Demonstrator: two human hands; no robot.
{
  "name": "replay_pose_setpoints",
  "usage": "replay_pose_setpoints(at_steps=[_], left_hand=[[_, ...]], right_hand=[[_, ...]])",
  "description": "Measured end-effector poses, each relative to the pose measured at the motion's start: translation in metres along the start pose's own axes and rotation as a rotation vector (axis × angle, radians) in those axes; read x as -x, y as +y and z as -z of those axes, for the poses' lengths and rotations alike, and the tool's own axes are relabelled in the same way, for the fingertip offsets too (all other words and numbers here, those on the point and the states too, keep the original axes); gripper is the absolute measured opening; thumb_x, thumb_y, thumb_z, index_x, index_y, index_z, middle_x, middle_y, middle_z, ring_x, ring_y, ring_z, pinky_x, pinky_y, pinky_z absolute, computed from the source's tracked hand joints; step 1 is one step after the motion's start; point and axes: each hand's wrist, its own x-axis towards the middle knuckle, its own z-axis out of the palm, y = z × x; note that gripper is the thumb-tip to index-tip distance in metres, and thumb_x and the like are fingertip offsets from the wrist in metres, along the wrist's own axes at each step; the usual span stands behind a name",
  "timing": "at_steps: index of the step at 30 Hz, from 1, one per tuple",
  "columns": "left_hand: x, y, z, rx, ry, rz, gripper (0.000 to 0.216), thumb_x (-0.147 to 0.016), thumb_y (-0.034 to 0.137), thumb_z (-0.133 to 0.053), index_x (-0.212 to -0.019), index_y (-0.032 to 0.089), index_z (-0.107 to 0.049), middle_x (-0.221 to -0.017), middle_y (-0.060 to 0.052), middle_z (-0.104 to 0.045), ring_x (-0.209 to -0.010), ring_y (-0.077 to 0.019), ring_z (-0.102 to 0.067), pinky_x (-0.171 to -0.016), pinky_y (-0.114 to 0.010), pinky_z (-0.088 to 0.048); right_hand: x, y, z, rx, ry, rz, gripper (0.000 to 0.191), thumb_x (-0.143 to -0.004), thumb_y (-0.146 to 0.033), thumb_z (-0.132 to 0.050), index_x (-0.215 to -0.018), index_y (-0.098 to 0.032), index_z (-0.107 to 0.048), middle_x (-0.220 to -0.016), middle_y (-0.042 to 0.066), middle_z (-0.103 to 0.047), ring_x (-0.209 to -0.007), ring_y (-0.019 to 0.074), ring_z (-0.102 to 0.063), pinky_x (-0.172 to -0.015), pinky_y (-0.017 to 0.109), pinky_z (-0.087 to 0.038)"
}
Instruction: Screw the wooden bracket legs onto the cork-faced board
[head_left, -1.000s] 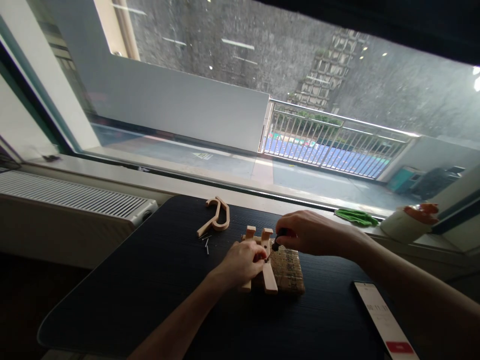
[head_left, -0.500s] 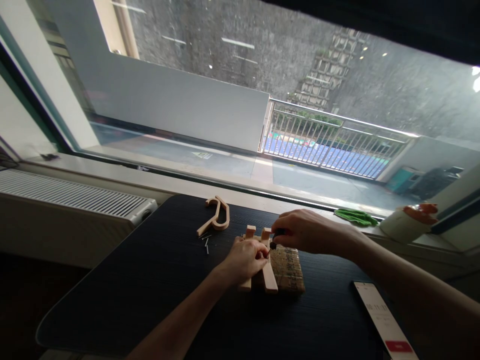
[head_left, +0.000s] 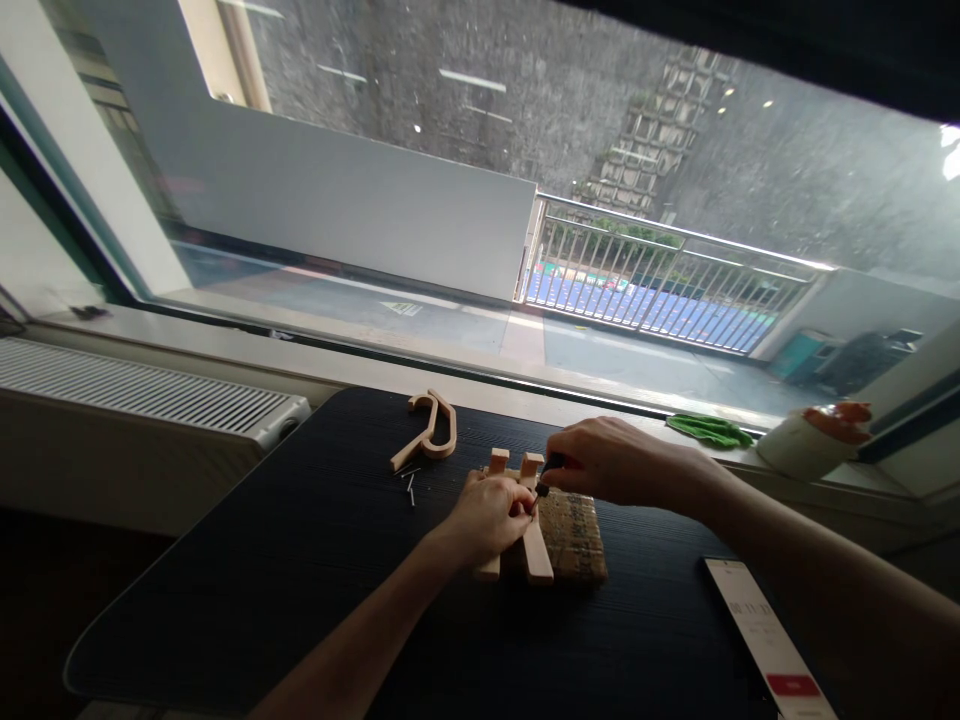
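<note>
My right hand [head_left: 600, 460] grips a screwdriver [head_left: 551, 468] with a dark and red handle, its tip pointing down at a pale wooden hook [head_left: 537, 555]. Beside that tip, my left hand [head_left: 491, 510] is closed on the same hook, thumb and fingertips pinched together; whether a screw is between them I cannot tell. A second wooden hook [head_left: 489, 572] lies parallel on the left, mostly covered by my left hand. Both hooks rest across a rough brown wooden board [head_left: 577, 535].
Two more wooden hooks [head_left: 442, 435] lie at the table's back, with several screws [head_left: 410, 488] near them. A phone [head_left: 765, 630] lies at right on the black table [head_left: 247, 570]. A green cloth [head_left: 709, 430] and a pale container [head_left: 802, 445] are on the windowsill. A radiator [head_left: 150, 390] stands left.
The screwdriver's handle leans slightly differently in my right hand, its tip still at the hook. My left hand keeps its place; the whole view has shifted a little.
</note>
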Motion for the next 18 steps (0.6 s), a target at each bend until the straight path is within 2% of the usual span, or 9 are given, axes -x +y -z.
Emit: replay_pose_setpoints(at_steps=[2,5,7,9,11,13,16,18], left_hand=[[-0.0002,0.0006,-0.0001,-0.006,0.000,0.002,0.013,-0.079,0.030,-0.058,-0.073,0.025,-0.068,-0.077,0.003,-0.069,-0.078,-0.0174,-0.059,-0.084,-0.035,-0.030],[-0.0012,0.0012,-0.0008,-0.016,0.003,0.003,0.015,-0.079,0.032,-0.057,-0.072,0.024,-0.067,-0.077,0.002,-0.068,-0.078,-0.0178,-0.059,-0.084,-0.035,-0.030],[-0.0018,0.0014,-0.0013,-0.020,0.005,0.003,0.014,-0.080,0.031,-0.057,-0.072,0.024,-0.067,-0.079,0.002,-0.069,-0.080,-0.0179,-0.059,-0.084,-0.036,-0.030],[-0.0022,0.0016,-0.0016,-0.022,0.006,0.004,0.013,-0.080,0.030,-0.057,-0.073,0.024,-0.067,-0.080,0.002,-0.069,-0.080,-0.0179,-0.059,-0.085,-0.036,-0.030],[-0.0024,0.0019,-0.0016,-0.023,0.008,0.005,0.013,-0.079,0.030,-0.057,-0.073,0.023,-0.067,-0.079,0.001,-0.069,-0.079,-0.0178,-0.059,-0.085,-0.036,-0.031],[-0.0026,0.0021,-0.0014,-0.021,0.010,0.004,0.013,-0.079,0.030,-0.057,-0.074,0.023,-0.067,-0.080,0.001,-0.069,-0.080,-0.0179,-0.059,-0.085,-0.036,-0.031],[-0.0027,0.0023,-0.0011,-0.018,0.009,-0.002,0.013,-0.080,0.030,-0.057,-0.074,0.024,-0.068,-0.080,0.001,-0.069,-0.081,-0.0179,-0.060,-0.086,-0.036,-0.031],[-0.0026,0.0025,-0.0009,-0.015,0.007,-0.005,0.013,-0.080,0.029,-0.057,-0.074,0.025,-0.068,-0.080,0.002,-0.069,-0.080,-0.0179,-0.060,-0.086,-0.036,-0.031]], right_hand=[[0.0003,-0.0008,0.0007,-0.004,0.007,0.008,0.031,-0.090,-0.042,-0.046,-0.082,-0.018,-0.063,-0.071,0.003,-0.065,-0.059,0.0131,-0.053,-0.052,0.025,-0.028],[0.0016,-0.0006,0.0037,-0.062,0.026,0.049,0.018,-0.086,-0.028,-0.052,-0.097,-0.020,-0.063,-0.084,0.003,-0.067,-0.068,0.0131,-0.057,-0.054,0.023,-0.030],[0.0022,-0.0004,0.0053,-0.087,0.031,0.060,0.018,-0.084,-0.023,-0.052,-0.099,-0.021,-0.063,-0.087,0.002,-0.067,-0.070,0.0123,-0.057,-0.055,0.022,-0.030],[0.0024,-0.0004,0.0057,-0.073,0.025,0.034,0.016,-0.086,-0.028,-0.051,-0.092,-0.020,-0.064,-0.080,0.002,-0.067,-0.066,0.0124,-0.055,-0.053,0.023,-0.029],[0.0025,-0.0004,0.0054,-0.049,0.023,0.003,0.024,-0.087,-0.037,-0.050,-0.085,-0.018,-0.065,-0.073,0.003,-0.065,-0.061,0.0129,-0.053,-0.051,0.023,-0.028],[0.0030,-0.0002,0.0053,-0.058,0.026,0.006,0.025,-0.086,-0.039,-0.051,-0.091,-0.018,-0.065,-0.074,0.003,-0.066,-0.061,0.0132,-0.053,-0.051,0.023,-0.028],[0.0043,0.0005,0.0068,-0.106,0.018,0.051,0.023,-0.084,-0.025,-0.052,-0.104,-0.023,-0.062,-0.084,0.002,-0.067,-0.069,0.0131,-0.056,-0.054,0.022,-0.029],[0.0047,0.0003,0.0078,-0.104,0.010,0.056,0.024,-0.084,-0.020,-0.051,-0.104,-0.023,-0.062,-0.084,0.002,-0.067,-0.070,0.0129,-0.057,-0.055,0.022,-0.029]])
